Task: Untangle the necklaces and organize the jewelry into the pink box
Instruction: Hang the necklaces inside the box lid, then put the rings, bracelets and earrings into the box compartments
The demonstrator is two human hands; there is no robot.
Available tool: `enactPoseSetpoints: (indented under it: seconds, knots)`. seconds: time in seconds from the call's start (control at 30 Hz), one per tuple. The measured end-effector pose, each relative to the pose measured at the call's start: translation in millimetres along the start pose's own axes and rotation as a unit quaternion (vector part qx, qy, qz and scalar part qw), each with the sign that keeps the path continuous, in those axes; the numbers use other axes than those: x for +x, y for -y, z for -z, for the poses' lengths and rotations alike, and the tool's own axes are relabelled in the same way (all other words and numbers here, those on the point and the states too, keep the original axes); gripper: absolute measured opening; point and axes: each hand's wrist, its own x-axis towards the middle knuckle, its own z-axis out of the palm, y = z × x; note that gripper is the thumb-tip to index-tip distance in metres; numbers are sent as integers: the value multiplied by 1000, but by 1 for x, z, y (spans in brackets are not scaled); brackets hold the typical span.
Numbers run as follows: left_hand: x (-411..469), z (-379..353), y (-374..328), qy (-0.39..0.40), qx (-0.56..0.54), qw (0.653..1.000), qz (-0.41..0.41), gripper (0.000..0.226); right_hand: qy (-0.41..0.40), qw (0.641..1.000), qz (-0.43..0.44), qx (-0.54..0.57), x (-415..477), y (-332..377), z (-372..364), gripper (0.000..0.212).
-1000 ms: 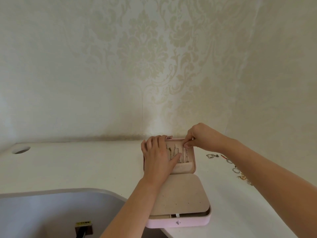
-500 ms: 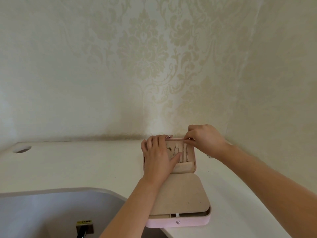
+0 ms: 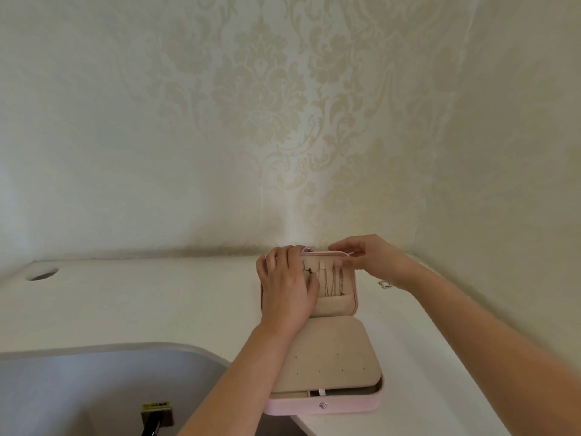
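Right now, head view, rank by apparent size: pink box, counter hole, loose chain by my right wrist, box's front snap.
1. pink box
2. counter hole
3. loose chain and front snap: both tiny and look alike. The snap is nearer the camera, so I won't rank them.

pink box (image 3: 323,407) open w/ necklaces (image 3: 331,283)
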Motion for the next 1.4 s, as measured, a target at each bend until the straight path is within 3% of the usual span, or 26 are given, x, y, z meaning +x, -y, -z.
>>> enactPoseSetpoints:
  seconds: [0.1,0.3,0.43,0.5,0.63,0.77,0.87,0.93,1.1,1.23,1.3,1.4]
  knots:
    - [2,2,-1,-2,-7,1000,2,38,-1,996,1,90,0,-7,-3,25]
    - [2,6,-2,-11,-30,999,21,34,-59,989,-9,132,8,-6,-11,24]
    - [4,12,2,-11,-52,990,127,46,-69,988,-8,140,12,-1,-13,25]
    - [6,21,1,5,-119,973,197,46,-67,988,-15,141,12,-1,-14,23]
    - [8,27,6,7,-250,916,313,25,-67,993,-22,91,8,-6,-16,27]
    - [12,22,24,52,-360,819,444,23,-101,988,83,-80,-20,-4,-13,39]
    - [6,24,34,123,-485,718,484,24,5,983,119,-142,-53,-3,-13,30]
    - [1,24,39,159,-522,693,470,25,87,974,100,-182,-70,-6,-15,38]
    - [-5,17,43,141,-499,690,506,26,166,958,67,-223,-86,-16,-17,66]
    - [-5,20,36,128,-464,723,495,30,200,937,71,-278,-91,-10,-17,80]
    - [-5,22,32,128,-450,736,489,31,208,922,83,-314,-93,-6,-18,73]
    - [-8,27,29,145,-460,741,468,37,192,888,156,-388,-99,0,-21,44]
